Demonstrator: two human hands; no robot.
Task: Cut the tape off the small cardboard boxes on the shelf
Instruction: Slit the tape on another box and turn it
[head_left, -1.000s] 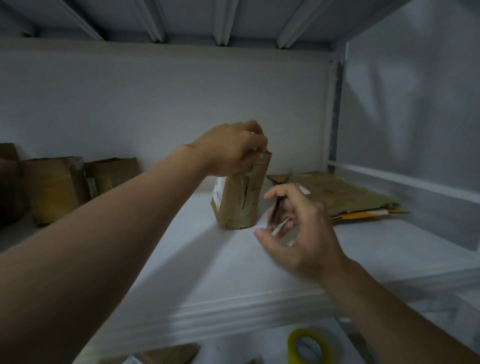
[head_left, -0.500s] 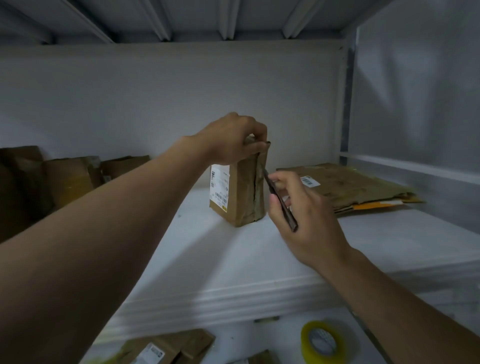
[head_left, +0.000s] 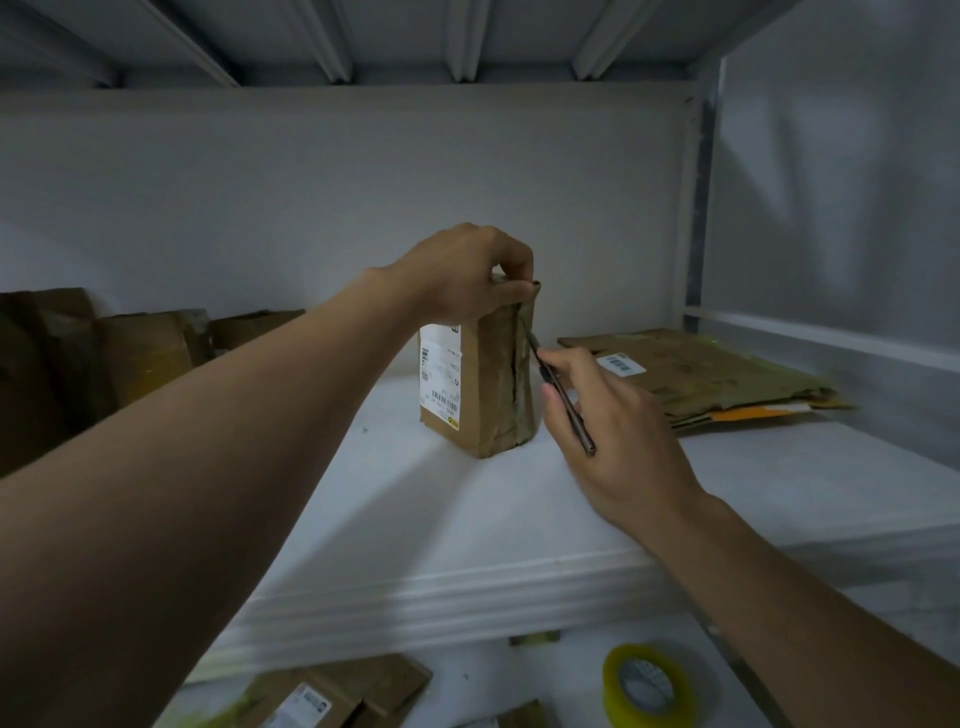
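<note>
Spanning the whole view, a white shelf (head_left: 467, 530) carries the work, with a pale back wall behind it and the ribbed underside of the next level overhead. At its right end lies a stack of flattened cardboard (head_left: 727, 369) bearing a white barcode sticker, an orange edge poking out from under it. At the far left, well apart from the hands, several brown cardboard boxes (head_left: 140, 353) stand in shadow against the wall. The small cardboard box (head_left: 483, 395) stands upright near the middle of the shelf, between those two groups, one corner turned toward the camera; a white shipping label (head_left: 439, 374) covers its left face, and wrinkled brown tape (head_left: 501, 364) wraps its narrow right face, where a dark split runs downward. The left hand (head_left: 467, 275) reaches in from the left and holds the box by its top – its grip is closed there, thumb and curled fingers pinching the upper edge. The right hand (head_left: 618, 436) comes up from the lower right, just beside the box, its grip wrapped round a slim dark cutter (head_left: 563, 400) held like a pen, with the handle lying across the back of the fingers. The cutter's tip touches the taped right edge of the box in its upper part – just below the left thumb. On the lower shelf sit a yellow-green tape roll (head_left: 649, 686) and more labelled cardboard pieces (head_left: 358, 691).
</note>
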